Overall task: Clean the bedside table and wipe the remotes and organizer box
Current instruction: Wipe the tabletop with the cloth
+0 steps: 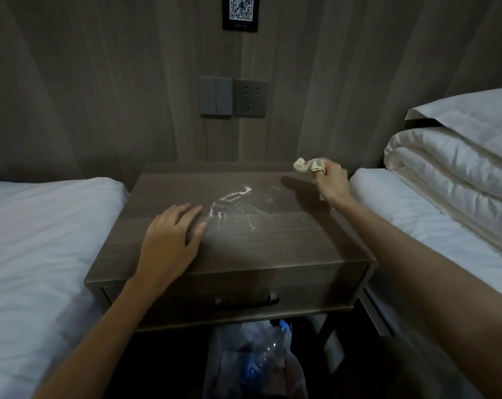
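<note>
A right hand [332, 181] grips a crumpled cream cloth [310, 165] above the far right corner of a brown wooden bedside table [287, 243], while the left hand [172, 234] rests flat, fingers loosely spread, beside pale smeared streaks [232, 203]; white-sheeted beds [42, 231] flank it.

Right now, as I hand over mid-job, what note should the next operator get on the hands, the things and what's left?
The left hand is open, resting flat on the front left of the bedside table.
The right hand grips a crumpled cloth over the back right corner, apparently off the top.
Left to do: white streaks lie across the middle of the top.
Remotes and organizer box are not in view, so their state is unknown.
</note>
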Demonstrator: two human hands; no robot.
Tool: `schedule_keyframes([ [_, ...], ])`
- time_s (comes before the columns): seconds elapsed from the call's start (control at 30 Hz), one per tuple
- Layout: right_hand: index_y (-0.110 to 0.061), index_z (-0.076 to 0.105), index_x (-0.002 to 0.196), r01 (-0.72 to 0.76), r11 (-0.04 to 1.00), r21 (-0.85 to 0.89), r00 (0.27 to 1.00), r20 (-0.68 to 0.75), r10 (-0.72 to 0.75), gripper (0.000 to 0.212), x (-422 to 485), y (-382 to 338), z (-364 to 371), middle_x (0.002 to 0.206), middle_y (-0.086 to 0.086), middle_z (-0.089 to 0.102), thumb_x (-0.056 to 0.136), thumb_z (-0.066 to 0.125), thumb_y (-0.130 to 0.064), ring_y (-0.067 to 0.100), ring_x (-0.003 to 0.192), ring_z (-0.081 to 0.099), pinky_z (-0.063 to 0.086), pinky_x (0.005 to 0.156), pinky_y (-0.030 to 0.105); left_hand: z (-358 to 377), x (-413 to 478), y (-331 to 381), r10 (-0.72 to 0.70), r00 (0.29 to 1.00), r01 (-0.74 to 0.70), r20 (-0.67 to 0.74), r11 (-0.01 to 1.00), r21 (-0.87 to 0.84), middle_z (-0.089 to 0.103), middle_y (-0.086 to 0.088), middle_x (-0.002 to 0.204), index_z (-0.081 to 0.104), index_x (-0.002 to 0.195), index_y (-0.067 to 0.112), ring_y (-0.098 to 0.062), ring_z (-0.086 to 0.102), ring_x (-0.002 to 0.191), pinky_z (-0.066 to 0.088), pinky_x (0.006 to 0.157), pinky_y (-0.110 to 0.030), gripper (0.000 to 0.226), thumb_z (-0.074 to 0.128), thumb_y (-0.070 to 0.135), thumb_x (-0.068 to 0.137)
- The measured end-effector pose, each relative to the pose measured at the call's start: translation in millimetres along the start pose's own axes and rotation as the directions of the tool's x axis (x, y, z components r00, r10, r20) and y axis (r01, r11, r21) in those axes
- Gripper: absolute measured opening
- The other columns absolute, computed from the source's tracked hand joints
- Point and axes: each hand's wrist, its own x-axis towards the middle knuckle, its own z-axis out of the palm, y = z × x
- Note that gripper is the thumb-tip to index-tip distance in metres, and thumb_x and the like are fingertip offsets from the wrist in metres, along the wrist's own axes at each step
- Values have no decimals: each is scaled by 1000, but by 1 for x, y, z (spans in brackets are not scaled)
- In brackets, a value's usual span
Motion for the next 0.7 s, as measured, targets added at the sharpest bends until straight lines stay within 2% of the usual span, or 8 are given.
schedule_keyframes([
  [0.13,-16,72,107,57,998,-20,993,107,-55,35,49,10,32,110,9,72,91,46,1,23,103,64,43,77,20,5,3,-3,-82,995,86,55,994,-71,46,-1,145,48,139,26,-22,34,140,27,115,-47,60,26,58,93],
  [0.23,-14,71,111,43,999,-28,989,143,-39,32,82,19,58,113,8,70,93,49,-1,18,97,62,36,59,0,9,1,-2,-85,993,90,82,994,-60,38,5,151,43,143,31,-16,21,145,12,118,-45,64,19,60,91],
  [0.3,-17,71,112,25,999,-31,982,187,-19,27,100,25,76,113,6,70,94,53,-8,13,92,60,34,54,-4,11,1,-2,-88,992,95,96,993,-70,34,7,153,41,144,31,-13,15,147,9,119,-43,63,19,60,91],
  [0.37,-24,71,110,18,999,-49,970,245,-6,23,114,32,95,115,3,70,95,55,-18,14,90,62,39,59,0,10,1,-1,-100,991,108,88,989,-96,33,9,153,41,144,30,-10,13,147,8,120,-40,63,20,59,92],
  [0.43,-25,67,114,29,991,-129,955,297,11,25,124,36,112,122,3,67,96,50,-25,24,103,62,44,81,20,9,0,0,-113,991,122,77,985,-120,33,10,153,41,144,30,-8,12,147,6,119,-36,62,22,58,93],
  [0.5,-19,65,120,83,963,-257,944,331,7,32,130,37,123,131,7,61,97,44,-24,33,119,53,33,100,33,8,-1,-1,-122,989,131,79,982,-132,32,10,154,40,144,30,-7,11,147,6,119,-35,60,23,57,93],
  [0.6,-21,63,125,119,938,-327,940,341,0,41,129,33,127,138,10,55,93,38,-28,41,123,46,30,107,38,10,-1,-1,-121,989,130,82,983,-126,32,11,154,39,145,30,-6,10,147,8,120,-36,58,23,55,95],
  [0.7,-32,62,125,118,949,-293,913,408,12,35,124,30,126,143,4,50,97,41,-28,38,128,38,22,111,39,9,-1,0,-126,989,136,75,981,-135,32,11,154,38,145,29,-5,11,147,9,119,-35,56,23,52,96],
])
